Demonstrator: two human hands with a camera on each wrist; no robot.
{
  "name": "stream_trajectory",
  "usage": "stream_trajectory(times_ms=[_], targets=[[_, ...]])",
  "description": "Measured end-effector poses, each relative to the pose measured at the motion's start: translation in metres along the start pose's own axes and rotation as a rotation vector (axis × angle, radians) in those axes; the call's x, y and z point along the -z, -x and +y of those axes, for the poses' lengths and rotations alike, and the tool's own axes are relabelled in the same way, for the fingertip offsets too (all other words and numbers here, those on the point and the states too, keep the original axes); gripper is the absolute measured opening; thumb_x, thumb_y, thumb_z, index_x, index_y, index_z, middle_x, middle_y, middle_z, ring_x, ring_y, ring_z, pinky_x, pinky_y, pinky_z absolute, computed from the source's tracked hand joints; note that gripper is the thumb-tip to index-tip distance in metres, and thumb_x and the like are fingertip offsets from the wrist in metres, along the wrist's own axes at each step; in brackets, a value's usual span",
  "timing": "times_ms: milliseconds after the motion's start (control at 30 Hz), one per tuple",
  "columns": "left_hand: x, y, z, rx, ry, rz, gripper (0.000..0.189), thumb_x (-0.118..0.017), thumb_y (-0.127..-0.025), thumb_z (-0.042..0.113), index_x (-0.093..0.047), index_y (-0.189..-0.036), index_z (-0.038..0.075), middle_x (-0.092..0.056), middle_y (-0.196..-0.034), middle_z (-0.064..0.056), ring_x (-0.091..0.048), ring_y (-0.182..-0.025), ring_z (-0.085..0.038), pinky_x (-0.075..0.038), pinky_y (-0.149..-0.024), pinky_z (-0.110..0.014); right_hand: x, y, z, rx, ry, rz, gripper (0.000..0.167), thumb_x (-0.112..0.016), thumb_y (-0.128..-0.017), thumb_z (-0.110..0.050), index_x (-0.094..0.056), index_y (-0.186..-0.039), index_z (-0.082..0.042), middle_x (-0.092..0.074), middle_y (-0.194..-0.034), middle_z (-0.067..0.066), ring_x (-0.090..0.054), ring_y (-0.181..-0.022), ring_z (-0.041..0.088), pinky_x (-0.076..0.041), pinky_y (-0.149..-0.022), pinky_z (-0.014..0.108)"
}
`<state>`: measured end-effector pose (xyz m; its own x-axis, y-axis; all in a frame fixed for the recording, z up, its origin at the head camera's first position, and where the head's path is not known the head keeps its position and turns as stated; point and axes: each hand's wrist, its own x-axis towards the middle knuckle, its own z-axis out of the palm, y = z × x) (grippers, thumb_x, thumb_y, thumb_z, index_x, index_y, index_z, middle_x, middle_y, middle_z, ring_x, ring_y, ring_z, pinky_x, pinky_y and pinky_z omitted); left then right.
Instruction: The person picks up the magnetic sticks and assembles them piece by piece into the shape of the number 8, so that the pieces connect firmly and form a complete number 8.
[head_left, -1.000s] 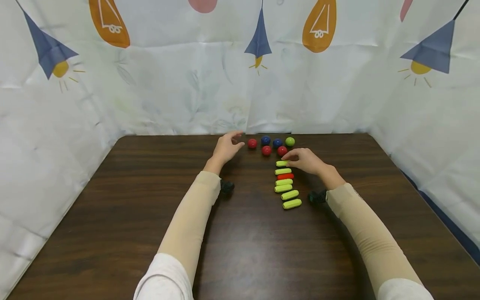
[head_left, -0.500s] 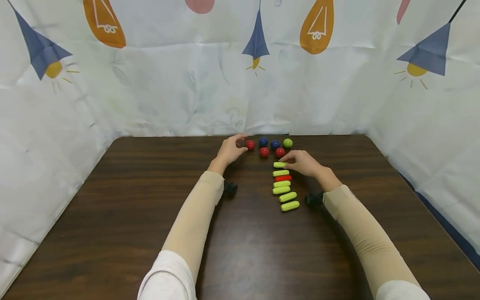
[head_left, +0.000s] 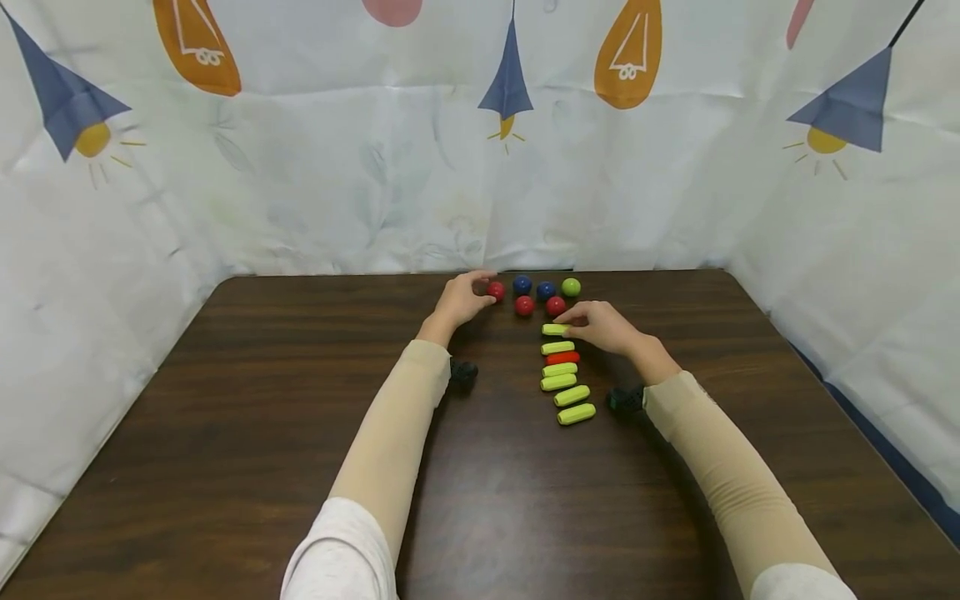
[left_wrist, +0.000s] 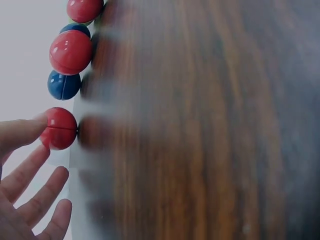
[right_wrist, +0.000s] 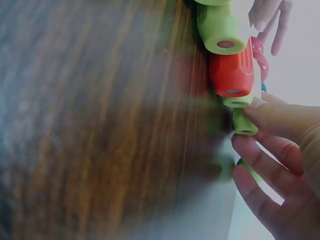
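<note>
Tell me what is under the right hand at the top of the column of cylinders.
Under the right hand the far yellow-green cylinder shows its left end, with the fingertips on it. Its right end is covered by the fingers. Just beyond lies a red ball.

Counts on my table (head_left: 300, 433): 6 balls, 7 pegs, 2 hands.
I count 3 red balls (head_left: 524, 306), 2 blue balls (head_left: 522, 284) and 1 green ball (head_left: 572, 287) at the far edge; in the column I get 6 yellow-green pegs (head_left: 576, 414) plus 1 red peg (head_left: 562, 358); both of my hands are in view, left hand (head_left: 459, 300) and right hand (head_left: 603, 326).
</note>
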<state>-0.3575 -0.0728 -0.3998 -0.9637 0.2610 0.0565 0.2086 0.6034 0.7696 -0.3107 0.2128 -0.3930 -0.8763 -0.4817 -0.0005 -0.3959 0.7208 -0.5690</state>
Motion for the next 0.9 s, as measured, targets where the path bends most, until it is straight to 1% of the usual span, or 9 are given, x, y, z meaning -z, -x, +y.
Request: stream_trajectory(times_ms=[133, 233, 433, 600, 733, 900], targets=[[-0.002, -0.001, -0.001, 0.006, -0.015, -0.005, 0.047, -0.067, -0.102, 0.014, -0.056, -0.148, 0.014, -0.057, -0.145, -0.013, -0.048, -0.137, -0.034, -0.04, -0.109, -0.049, -0.001, 0.0, 0.0, 0.01, 0.002, 0.005, 0.029, -0.07, -0.098, -0.007, -0.072, -0.126, 0.0, -0.068, -0.122, 0.017, -0.062, -0.108, 0.032, -0.051, -0.092, 0.049], [-0.004, -0.003, 0.001, 0.012, -0.026, -0.002, 0.047, -0.067, -0.102, 0.015, -0.057, -0.147, 0.014, -0.057, -0.145, -0.013, -0.046, -0.138, -0.034, -0.038, -0.111, -0.049, -0.002, -0.001, 0.0, 0.02, 0.004, 0.011, 0.028, -0.07, -0.098, -0.007, -0.072, -0.125, 0.0, -0.068, -0.121, 0.016, -0.062, -0.106, 0.031, -0.051, -0.091, 0.048], [-0.006, -0.009, 0.006, 0.031, -0.06, 0.0, 0.045, -0.066, -0.102, 0.015, -0.058, -0.147, 0.014, -0.058, -0.143, -0.012, -0.048, -0.136, -0.033, -0.039, -0.11, -0.048, -0.001, -0.001, 0.0, 0.027, -0.003, 0.023, 0.028, -0.07, -0.098, -0.006, -0.072, -0.125, 0.001, -0.068, -0.12, 0.016, -0.062, -0.104, 0.03, -0.051, -0.089, 0.047], [-0.008, -0.011, 0.008, 0.054, -0.076, 0.004, 0.04, -0.065, -0.103, 0.012, -0.061, -0.143, 0.013, -0.059, -0.142, -0.012, -0.049, -0.135, -0.033, -0.04, -0.109, -0.048, 0.0, -0.002, 0.001, 0.018, -0.017, 0.018, 0.028, -0.07, -0.098, -0.007, -0.072, -0.125, 0.0, -0.068, -0.121, 0.016, -0.062, -0.107, 0.031, -0.051, -0.092, 0.048], [-0.009, -0.012, 0.008, 0.063, -0.081, 0.022, 0.037, -0.066, -0.102, 0.011, -0.064, -0.139, 0.011, -0.062, -0.139, -0.013, -0.051, -0.133, -0.033, -0.041, -0.107, -0.048, 0.001, -0.001, 0.003, 0.019, -0.02, 0.016, 0.028, -0.07, -0.098, -0.007, -0.072, -0.125, 0.0, -0.068, -0.122, 0.016, -0.062, -0.108, 0.031, -0.051, -0.093, 0.048], [-0.009, -0.011, 0.006, 0.068, -0.07, 0.043, 0.034, -0.068, -0.101, 0.013, -0.065, -0.135, 0.01, -0.064, -0.134, -0.013, -0.055, -0.127, -0.033, -0.044, -0.104, -0.047, 0.002, -0.001, 0.001, 0.016, -0.024, 0.011, 0.028, -0.07, -0.098, -0.007, -0.072, -0.126, 0.0, -0.068, -0.123, 0.017, -0.062, -0.108, 0.031, -0.051, -0.094, 0.048]])
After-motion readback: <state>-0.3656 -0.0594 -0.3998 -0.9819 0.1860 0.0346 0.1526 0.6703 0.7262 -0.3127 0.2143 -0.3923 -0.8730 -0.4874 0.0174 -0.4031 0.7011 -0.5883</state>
